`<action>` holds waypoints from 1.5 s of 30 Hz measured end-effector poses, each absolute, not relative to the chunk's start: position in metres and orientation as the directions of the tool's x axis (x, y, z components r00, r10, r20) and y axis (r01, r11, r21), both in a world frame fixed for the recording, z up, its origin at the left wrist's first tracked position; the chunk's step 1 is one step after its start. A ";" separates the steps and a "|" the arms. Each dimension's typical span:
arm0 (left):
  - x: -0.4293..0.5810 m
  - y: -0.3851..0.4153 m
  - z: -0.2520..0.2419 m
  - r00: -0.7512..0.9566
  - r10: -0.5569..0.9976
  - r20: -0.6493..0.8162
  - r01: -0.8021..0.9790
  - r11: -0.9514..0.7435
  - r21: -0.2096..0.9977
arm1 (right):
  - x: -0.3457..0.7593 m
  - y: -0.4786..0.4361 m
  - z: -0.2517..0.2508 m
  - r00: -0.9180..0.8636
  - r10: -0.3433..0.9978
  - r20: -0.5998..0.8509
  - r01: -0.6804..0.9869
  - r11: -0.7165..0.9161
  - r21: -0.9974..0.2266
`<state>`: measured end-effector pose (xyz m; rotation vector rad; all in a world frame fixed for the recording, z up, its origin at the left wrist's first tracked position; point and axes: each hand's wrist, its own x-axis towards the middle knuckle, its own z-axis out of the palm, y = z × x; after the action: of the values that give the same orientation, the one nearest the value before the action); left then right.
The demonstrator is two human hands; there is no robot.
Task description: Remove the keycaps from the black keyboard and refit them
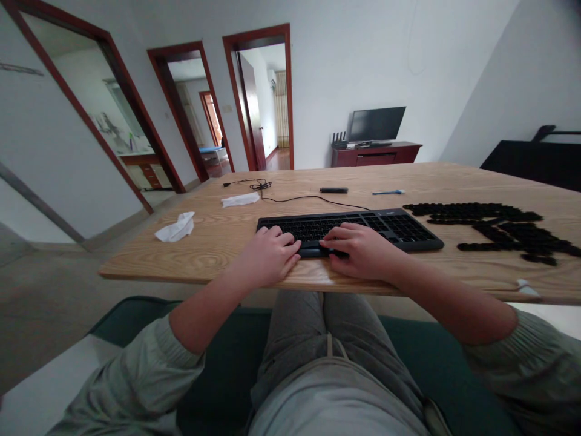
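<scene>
A black keyboard (411,230) lies near the front edge of the table. My left hand (271,254) rests on its front left part, fingers curled over the lower rows and the thumb towards the middle. My right hand (358,249) is closed over the front middle, its fingertips bent down at a long dark bar (311,249) that looks like the space bar. The fingertips of both hands almost meet there. What lies under the palms is hidden. To the right, black keycaps (472,211) lie in several uneven rows.
On the wooden table (218,248) lie crumpled tissue (177,227), folded tissue (240,200), a coiled cable (261,185), a dark cylinder-like piece (333,190), a blue brush-like stick (388,192) and a small white object (527,287) at the front right edge.
</scene>
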<state>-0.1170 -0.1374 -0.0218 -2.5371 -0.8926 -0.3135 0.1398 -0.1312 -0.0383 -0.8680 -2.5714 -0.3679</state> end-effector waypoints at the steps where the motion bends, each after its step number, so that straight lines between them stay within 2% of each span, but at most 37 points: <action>1: -0.116 -0.142 -0.024 0.759 0.551 0.347 0.649 -0.685 -0.332 | 0.139 -0.132 -0.039 -0.725 0.524 0.447 0.630 0.767 0.123; 6: -0.114 -0.141 -0.027 0.735 0.580 0.353 0.676 -0.673 -0.302 | 0.139 -0.130 -0.043 -0.687 0.569 0.452 0.657 0.752 0.053; 12: -0.125 -0.117 -0.016 0.700 0.576 0.423 0.678 -0.723 -0.137 | 0.144 -0.124 -0.043 -0.627 0.513 0.587 0.604 0.796 -0.050; 15: -0.128 -0.099 0.002 0.651 0.573 0.497 0.695 -0.713 -0.088 | 0.143 -0.124 -0.043 -0.622 0.473 0.624 0.590 0.807 -0.023; 19: -0.132 -0.063 0.025 0.593 0.600 0.537 0.721 -0.692 -0.024 | 0.139 -0.126 -0.046 -0.681 0.457 0.572 0.586 0.808 0.053; 24: -0.150 -0.008 0.014 0.346 0.739 0.579 0.826 -0.532 0.185 | 0.135 -0.128 -0.047 -0.721 0.460 0.518 0.586 0.804 0.102; 27: -0.163 0.010 -0.005 0.257 0.849 0.461 0.852 -0.424 0.307 | 0.134 -0.129 -0.046 -0.744 0.459 0.486 0.577 0.808 0.118; 30: -0.170 0.015 -0.015 0.264 0.930 0.257 0.904 -0.331 0.269 | 0.133 -0.130 -0.045 -0.752 0.474 0.459 0.580 0.806 0.118; 33: -0.170 0.014 -0.016 0.297 0.950 0.100 0.922 -0.312 0.228 | 0.132 -0.130 -0.046 -0.745 0.482 0.462 0.589 0.800 0.115; 37: -0.167 0.012 -0.015 0.352 0.931 0.094 0.902 -0.364 0.231 | 0.131 -0.129 -0.045 -0.749 0.484 0.453 0.588 0.801 0.114; 40: -0.167 0.009 -0.014 0.366 0.927 0.085 0.897 -0.376 0.231 | 0.135 -0.135 -0.042 -0.723 0.478 0.499 0.596 0.797 0.099; 45: -0.167 0.004 -0.012 0.373 0.924 0.078 0.900 -0.381 0.213 | 0.182 -0.169 -0.043 -0.551 0.515 0.657 0.656 0.754 -0.040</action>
<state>-0.1669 0.0043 -0.0116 -2.7120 -1.8132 -0.3023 0.1824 -0.1687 -0.0425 -0.8735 -2.2811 -0.2745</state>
